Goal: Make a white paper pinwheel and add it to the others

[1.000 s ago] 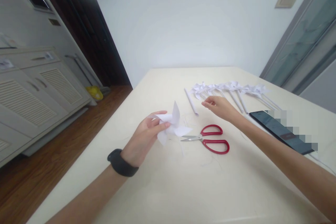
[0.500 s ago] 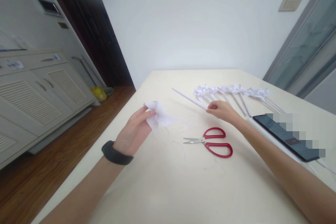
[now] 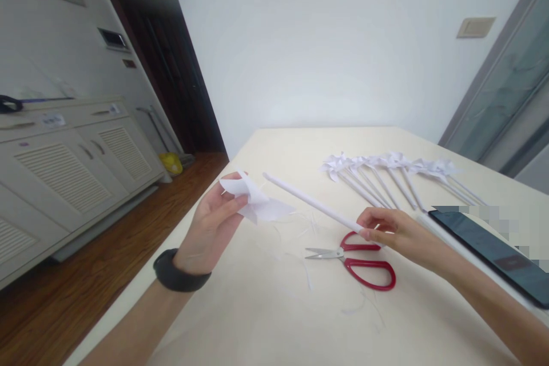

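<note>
We have the folded paper pinwheel head [image 3: 257, 203] pinched in our left hand [image 3: 210, 226], thumb and fingers [image 3: 234, 201] closed on its folded middle, and we hold it up off the bench [image 3: 274, 309] near the left edge. Our right hand [image 3: 397, 233] grips one end of a white rolled paper stick [image 3: 311, 203], fingers closed around it just above the red scissors [image 3: 364, 260]; the stick slants up and away toward the left, its free end close to the paper head but not touching it. We judge this to be the joining step: head in one hand, stick in the other, the two brought near each other. The next move, as we read it, calls for lining the stick's free end with the middle of the folded paper and keeping the folds pinched so they do not spring open; the light paper will bend easily, so a gentle grip seems wise. Toward the far right corner lies a row of finished pinwheels [image 3: 386, 168], heads away from us, sticks fanned toward the right edge. A dark phone [image 3: 493, 254] lies near the right edge, and thin paper scraps [image 3: 306, 277] are scattered about the scissors.
</note>
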Demonstrator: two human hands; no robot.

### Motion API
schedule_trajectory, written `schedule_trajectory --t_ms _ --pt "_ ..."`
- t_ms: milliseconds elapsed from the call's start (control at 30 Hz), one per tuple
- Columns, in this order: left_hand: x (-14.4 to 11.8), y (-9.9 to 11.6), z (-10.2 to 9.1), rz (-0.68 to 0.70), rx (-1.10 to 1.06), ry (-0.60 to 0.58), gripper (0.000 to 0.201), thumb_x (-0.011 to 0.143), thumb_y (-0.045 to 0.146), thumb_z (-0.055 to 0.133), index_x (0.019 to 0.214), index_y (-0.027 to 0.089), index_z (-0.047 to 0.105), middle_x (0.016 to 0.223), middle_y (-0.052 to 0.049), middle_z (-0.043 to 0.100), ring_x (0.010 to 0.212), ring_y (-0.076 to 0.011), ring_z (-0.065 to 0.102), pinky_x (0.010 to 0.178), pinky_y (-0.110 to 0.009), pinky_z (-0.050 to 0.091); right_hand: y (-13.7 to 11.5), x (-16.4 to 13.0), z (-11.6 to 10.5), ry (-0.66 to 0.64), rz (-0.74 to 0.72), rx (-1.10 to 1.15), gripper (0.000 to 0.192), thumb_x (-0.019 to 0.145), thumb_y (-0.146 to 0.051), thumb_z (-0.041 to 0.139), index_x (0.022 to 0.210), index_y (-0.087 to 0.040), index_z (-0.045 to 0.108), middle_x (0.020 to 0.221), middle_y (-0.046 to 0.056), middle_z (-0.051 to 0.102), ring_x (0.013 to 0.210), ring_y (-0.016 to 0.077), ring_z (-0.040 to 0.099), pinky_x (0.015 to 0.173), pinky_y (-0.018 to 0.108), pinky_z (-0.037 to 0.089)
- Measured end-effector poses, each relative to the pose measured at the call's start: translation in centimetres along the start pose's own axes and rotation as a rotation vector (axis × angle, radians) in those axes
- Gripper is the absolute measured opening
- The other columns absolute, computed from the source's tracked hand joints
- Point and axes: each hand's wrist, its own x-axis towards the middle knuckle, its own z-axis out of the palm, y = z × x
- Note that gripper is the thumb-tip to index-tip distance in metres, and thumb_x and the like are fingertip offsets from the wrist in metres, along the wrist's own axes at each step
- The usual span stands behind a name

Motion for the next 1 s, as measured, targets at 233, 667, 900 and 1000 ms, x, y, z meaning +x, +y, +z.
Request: schedule_trajectory --t_ms 233,667,900,1000 --pt "0.1 -0.3 -0.5 0.008 -0.015 -0.011 0.029 0.069 0.014 0.067 0.097 0.019 0.062 0.088 -0.002 0.065 0.081 -0.0136 0.059 0.072 -0.021 0.048 -0.1 -0.1 0.0 -0.045 0.025 0.023 0.022 0.084 -0.04 0.05 0.079 -0.021 0.057 0.077 -0.001 0.058 0.07 0.0137 0.054 0.064 0.026 0.041" --pt "-0.1 0.0 0.0 0.008 -0.006 -0.042 0.027 0.068 0.017 0.068 0.095 0.019 0.063 0.085 -0.002 0.065 0.077 -0.0148 0.058 0.07 -0.023 0.047 -0.4 -0.2 0.3 -0.011 0.024 0.097 0.018 0.083 -0.039 0.054 0.081 -0.021 0.056 0.081 -0.001 0.056 0.072 0.0127 0.053 0.065 0.025 0.041" --pt "-0.8 -0.9 0.1 -0.119 0.036 -0.174 0.027 0.072 0.018 0.066 0.099 0.019 0.061 0.087 -0.003 0.062 0.08 -0.0151 0.056 0.071 -0.024 0.045 -1.7 -0.4 1.2 -0.042 0.083 0.329 0.028 0.085 -0.044 0.05 0.079 -0.018 0.06 0.07 -0.001 0.054 0.066 0.0115 0.049 0.061 0.024 0.037" --pt "-1.2 -1.4 0.2 -0.191 0.062 -0.264 0.026 0.074 0.018 0.064 0.1 0.02 0.059 0.087 -0.003 0.061 0.077 -0.015 0.056 0.07 -0.025 0.043 -2.0 -0.6 1.5 -0.146 0.093 0.49 0.028 0.086 -0.042 0.049 0.085 -0.017 0.062 0.077 0.003 0.06 0.072 0.0134 0.053 0.066 0.025 0.04"
